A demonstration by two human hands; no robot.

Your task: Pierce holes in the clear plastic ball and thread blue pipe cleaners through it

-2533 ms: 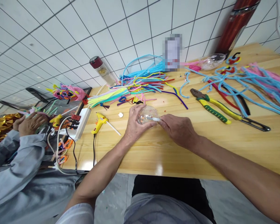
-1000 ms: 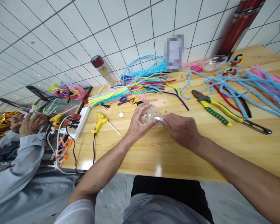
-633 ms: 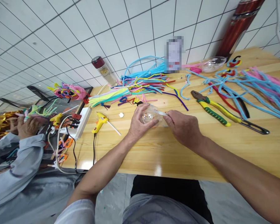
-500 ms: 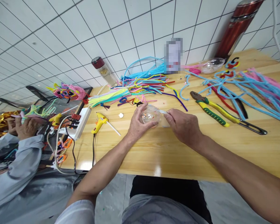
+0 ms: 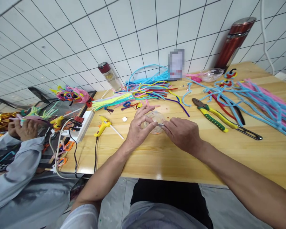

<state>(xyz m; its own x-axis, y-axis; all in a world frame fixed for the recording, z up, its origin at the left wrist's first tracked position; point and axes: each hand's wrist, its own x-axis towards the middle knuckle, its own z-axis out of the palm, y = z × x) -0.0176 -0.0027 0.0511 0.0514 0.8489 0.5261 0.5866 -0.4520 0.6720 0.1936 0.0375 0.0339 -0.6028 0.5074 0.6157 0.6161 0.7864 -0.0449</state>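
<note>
My left hand [image 5: 139, 128] is curled round a clear plastic ball [image 5: 155, 121] with small coloured bits inside, just above the wooden table [image 5: 171, 156]. My right hand [image 5: 181, 133] pinches a thin silvery tool [image 5: 160, 124], whose tip touches the ball. Both hands meet at the table's middle. A yellow glue gun [image 5: 102, 124] lies to the left of my left hand.
Piles of coloured pipe cleaners [image 5: 143, 90] lie behind the hands and at the right [image 5: 264, 100]. Yellow-green pliers [image 5: 211, 116] and a white power strip [image 5: 84, 122] lie on the table. A drink bottle [image 5: 109, 75] and a red flask [image 5: 232, 41] stand at the wall. Another person's hands [image 5: 26, 127] work at the far left.
The view has tilted down a little. My right hand drew the silvery tool out to the right, then brought it back against the ball. My left fingers have shifted on the ball.
</note>
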